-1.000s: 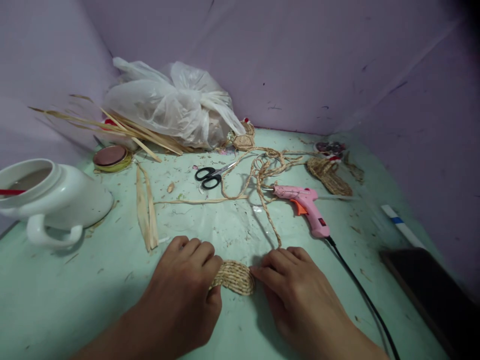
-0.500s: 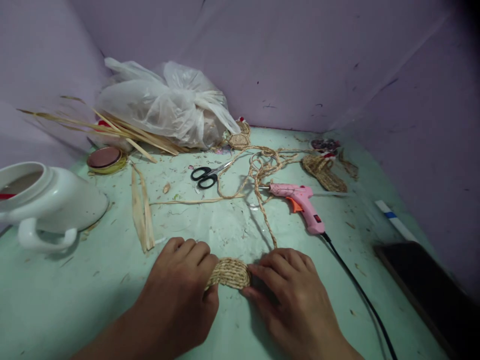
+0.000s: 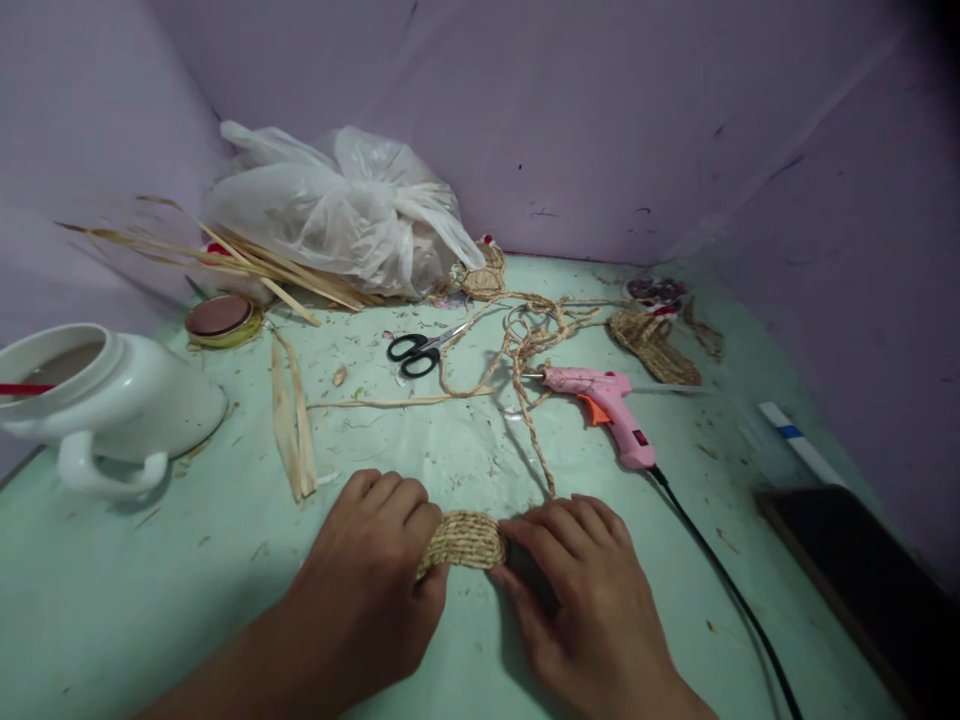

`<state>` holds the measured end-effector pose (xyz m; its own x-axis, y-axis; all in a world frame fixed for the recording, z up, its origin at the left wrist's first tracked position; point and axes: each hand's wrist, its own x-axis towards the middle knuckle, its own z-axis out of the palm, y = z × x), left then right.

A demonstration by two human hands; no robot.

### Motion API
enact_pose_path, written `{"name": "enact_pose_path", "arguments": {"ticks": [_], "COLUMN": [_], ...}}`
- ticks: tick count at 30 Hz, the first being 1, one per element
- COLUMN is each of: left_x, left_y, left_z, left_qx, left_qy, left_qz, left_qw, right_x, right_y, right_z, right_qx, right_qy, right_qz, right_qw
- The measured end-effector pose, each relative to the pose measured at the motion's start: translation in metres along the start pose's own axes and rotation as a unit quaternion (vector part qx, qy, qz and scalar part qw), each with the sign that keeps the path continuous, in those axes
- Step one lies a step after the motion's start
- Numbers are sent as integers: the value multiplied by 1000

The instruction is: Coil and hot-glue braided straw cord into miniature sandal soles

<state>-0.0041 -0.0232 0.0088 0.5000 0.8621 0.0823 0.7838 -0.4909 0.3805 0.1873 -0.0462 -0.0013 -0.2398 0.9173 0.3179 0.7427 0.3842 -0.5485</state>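
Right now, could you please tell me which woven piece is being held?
The front piece, between the left hand and right hand; the boot-shaped piece and rear piece, beside the plastic bag, lie farther back.

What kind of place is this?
It looks like a craft table, perhaps in a room's corner. A pink glue gun and scissors lie there, and the left hand and right hand hold a woven piece.

Craft work corner: mint-green tabletop (image 3: 172,570) backed by purple wall (image 3: 585,130) at 12 o'clock. Pink hot-glue gun (image 3: 619,405) laid at 3-4, black-handled scissors (image 3: 430,349) at 9, braided fibre cord (image 3: 522,352) heaped near centre, dried leaf strips (image 3: 289,268) piled at 10.
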Motion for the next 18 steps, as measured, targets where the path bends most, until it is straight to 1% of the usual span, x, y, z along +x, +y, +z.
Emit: {"name": "enact_pose_path", "arguments": {"ticks": [4,7,10,13,15,18], "left_x": [0,-1,-1,0,0,1], "left_y": [0,1,1,2,2,1], "left_z": [0,-1,-2,-3,-4,-8], "left_qx": [4,2,-4,-11,-18,-18], "left_qy": [-8,-15,-20,-26,-32,-52], "left_qz": [6,5,3,0,2,0], "left_qw": [1000,1000,1000,1000,999,998], "right_x": [3,8,14,19,22,24], "right_y": [0,-1,-3,-6,-9,-11], "right_z": [-4,-4,-1,4,8,13], "right_qx": [3,-23,-30,-16,-9,-2], "right_qy": [-37,-63,-132,-183,-192,-181], "right_qz": [-5,-20,-42,-29,-14,-8], "right_qw": [999,998,990,983,981,983]}}
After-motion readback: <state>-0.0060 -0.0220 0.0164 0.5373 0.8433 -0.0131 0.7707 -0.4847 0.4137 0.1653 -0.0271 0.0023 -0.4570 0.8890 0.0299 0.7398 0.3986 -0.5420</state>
